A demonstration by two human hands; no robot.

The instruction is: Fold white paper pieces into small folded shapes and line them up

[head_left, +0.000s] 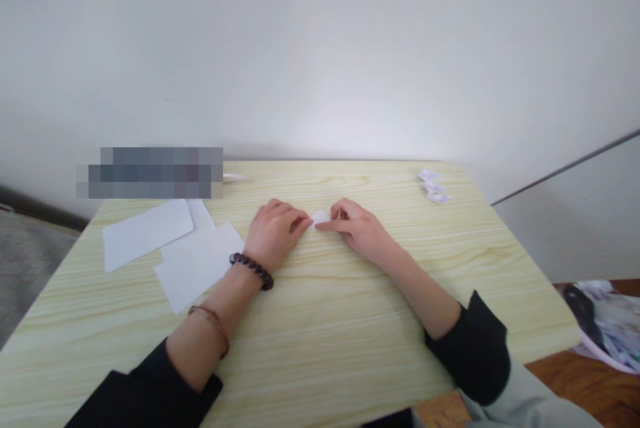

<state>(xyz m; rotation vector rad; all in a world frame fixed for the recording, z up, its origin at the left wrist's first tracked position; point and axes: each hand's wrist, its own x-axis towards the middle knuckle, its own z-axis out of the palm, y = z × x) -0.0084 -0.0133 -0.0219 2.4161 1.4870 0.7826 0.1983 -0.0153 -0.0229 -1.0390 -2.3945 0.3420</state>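
Note:
Between my two hands, on the wooden table, is a small folded piece of white paper (321, 217). My left hand (275, 231) pinches its left corner between thumb and fingers. From the other side my right hand (361, 229) is closed at the paper's right edge, its thumb laid along the lower edge and its fingers curled above. Part of the paper is hidden behind the fingertips. Dark beads and a thin reddish-brown band circle my left wrist.
White paper sheets (193, 268) lie overlapping on the table (320, 348) at left. Several small folded white paper pieces (433, 187) stand in a row at the far right. A pixelated patch covers the back left. A white wall rises behind; a bin (607, 328) stands below right.

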